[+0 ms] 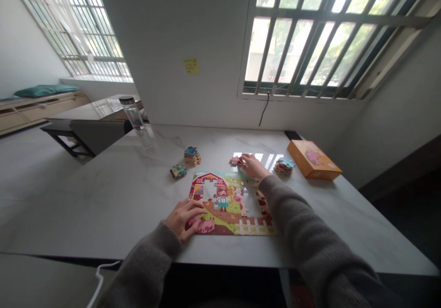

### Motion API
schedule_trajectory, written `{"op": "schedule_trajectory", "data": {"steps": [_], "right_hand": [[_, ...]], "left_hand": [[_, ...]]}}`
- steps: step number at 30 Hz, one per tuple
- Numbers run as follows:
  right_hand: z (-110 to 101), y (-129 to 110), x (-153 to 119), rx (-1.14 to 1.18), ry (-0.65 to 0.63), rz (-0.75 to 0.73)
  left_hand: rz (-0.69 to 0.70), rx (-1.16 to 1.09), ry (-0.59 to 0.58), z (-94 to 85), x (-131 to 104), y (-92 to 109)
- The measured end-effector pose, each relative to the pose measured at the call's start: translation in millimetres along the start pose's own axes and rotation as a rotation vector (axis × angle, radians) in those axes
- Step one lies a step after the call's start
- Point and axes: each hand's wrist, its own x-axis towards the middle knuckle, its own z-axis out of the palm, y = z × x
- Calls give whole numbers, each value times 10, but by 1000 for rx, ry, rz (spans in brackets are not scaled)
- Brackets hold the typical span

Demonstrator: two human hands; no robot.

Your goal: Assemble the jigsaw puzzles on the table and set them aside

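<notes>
A partly assembled farm jigsaw puzzle (225,216) lies on the white marbled table, with gaps in the barn doorway and at the right of the middle. My left hand (186,216) rests on its lower left corner, fingers apart over the pink pig. Beyond the puzzle's top edge my right hand (253,164) reaches out, its fingertips on a pink puzzle piece (234,161). Whether that piece is gripped or only touched is hard to tell. Stacked pieces (192,156) stand behind the puzzle, a lower stack (178,172) sits beside them, and another stack (284,166) is right of my right hand.
An orange box (314,160) lies at the right of the table (103,197), in front of a dark object (292,135). A clear bottle (132,114) stands at the back left edge. A white cable (99,278) hangs near the front edge.
</notes>
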Motion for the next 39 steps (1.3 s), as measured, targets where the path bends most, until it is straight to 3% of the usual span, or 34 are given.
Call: {"op": "schedule_trajectory", "data": {"steps": [13,26,29,33,39], "right_hand": [[19,105,130,17,-29,-29],[-200,-87,-36,67,77,-145],[-281,-284,-180,144,111,-211],[-362,-635,-429,297,132,-295],[-363,-924,-685,409,117,-336]], "left_hand": [[-25,10,7,15,-6,-18],[-57,-15,45,4,30,-13],[-50,14,118,-38,166,-22],[27,60,172,-107,555,-51],[109,57,92,-70,1055,-172]]}}
